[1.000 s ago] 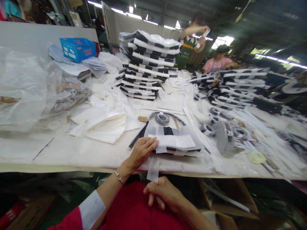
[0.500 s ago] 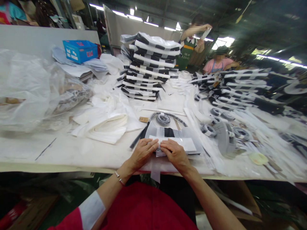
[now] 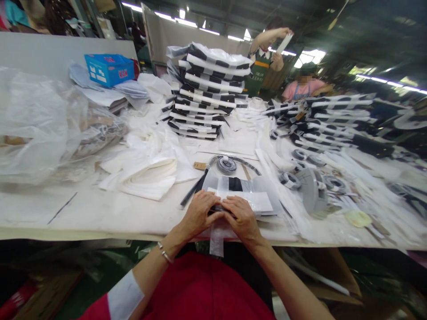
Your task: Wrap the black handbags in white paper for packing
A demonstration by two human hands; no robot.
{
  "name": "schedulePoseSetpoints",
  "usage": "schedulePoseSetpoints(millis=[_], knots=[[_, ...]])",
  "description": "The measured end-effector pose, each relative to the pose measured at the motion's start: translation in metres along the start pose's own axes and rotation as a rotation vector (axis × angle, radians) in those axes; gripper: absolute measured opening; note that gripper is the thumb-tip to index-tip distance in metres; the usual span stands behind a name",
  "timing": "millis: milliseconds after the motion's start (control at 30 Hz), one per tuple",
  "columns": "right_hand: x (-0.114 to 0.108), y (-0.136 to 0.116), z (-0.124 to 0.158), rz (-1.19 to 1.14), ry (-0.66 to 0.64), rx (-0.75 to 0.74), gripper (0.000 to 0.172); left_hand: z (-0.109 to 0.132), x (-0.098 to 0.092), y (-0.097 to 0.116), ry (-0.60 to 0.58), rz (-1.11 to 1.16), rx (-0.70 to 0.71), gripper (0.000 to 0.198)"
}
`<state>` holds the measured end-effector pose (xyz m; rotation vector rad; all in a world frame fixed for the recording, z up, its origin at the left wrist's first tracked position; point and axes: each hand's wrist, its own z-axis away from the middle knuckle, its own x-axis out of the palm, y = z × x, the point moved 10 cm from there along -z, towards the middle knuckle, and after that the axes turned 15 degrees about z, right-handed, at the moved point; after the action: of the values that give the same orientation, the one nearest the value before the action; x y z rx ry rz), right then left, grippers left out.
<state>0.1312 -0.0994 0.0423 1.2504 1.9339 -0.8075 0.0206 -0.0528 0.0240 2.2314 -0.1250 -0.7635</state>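
Observation:
My left hand (image 3: 199, 210) and my right hand (image 3: 243, 217) meet at the near edge of a flat black piece wrapped in white and clear sheets. Fingers of both hands curl over the top, and the thumbs come together at the front edge. They close on the white wrapping sheet (image 3: 262, 201), partly hiding it. A translucent strip (image 3: 216, 242) hangs from the bundle over the table edge. Behind the bundle lies a coiled grey strap (image 3: 227, 165), with a brown tag (image 3: 199, 166) and a dark strap (image 3: 191, 193) to its left.
A tall stack of black pieces with white wrapping (image 3: 207, 93) stands behind. At right are a grey holder (image 3: 312, 191), coiled straps (image 3: 289, 181) and more stacks (image 3: 340, 120). White sheets (image 3: 150, 178) and a blue box (image 3: 110, 70) lie left. Two people are beyond the table.
My fingers have drawn in from lying flatter on the white sheet. Both thumbs now meet at the bundle's near edge, and the hanging strip has shifted slightly.

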Motion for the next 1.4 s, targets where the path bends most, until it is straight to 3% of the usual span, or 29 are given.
schedulePoseSetpoints(millis=[333,533,633,833,967,1067,1200,1400], knots=[[0.000,-0.007,0.001,0.105,0.044,0.041,0.019,-0.001,0.001,-0.006,0.000,-0.008,-0.005,0.024],[0.005,-0.008,0.000,0.173,0.073,0.076,0.012,-0.002,0.009,-0.002,-0.079,-0.091,0.082,0.019],[0.003,-0.007,-0.002,0.154,0.018,0.069,0.014,0.001,0.009,0.002,-0.071,-0.114,0.174,0.014],[-0.026,-0.026,0.028,0.063,-0.132,-0.198,0.040,0.006,0.009,0.009,-0.056,-0.126,0.240,0.018],[-0.008,-0.044,0.063,0.084,-0.300,-0.320,0.045,0.005,0.005,0.013,-0.026,-0.131,0.262,0.017],[0.004,-0.047,0.064,0.084,-0.210,-0.272,0.040,0.005,0.005,0.013,-0.024,-0.130,0.269,0.018],[0.004,-0.047,0.049,-0.084,-0.042,-0.206,0.027,0.006,0.008,0.011,-0.023,-0.133,0.286,0.018],[-0.011,-0.039,0.037,-0.174,-0.027,-0.108,0.028,0.010,0.008,0.012,0.003,-0.200,0.295,0.017]])
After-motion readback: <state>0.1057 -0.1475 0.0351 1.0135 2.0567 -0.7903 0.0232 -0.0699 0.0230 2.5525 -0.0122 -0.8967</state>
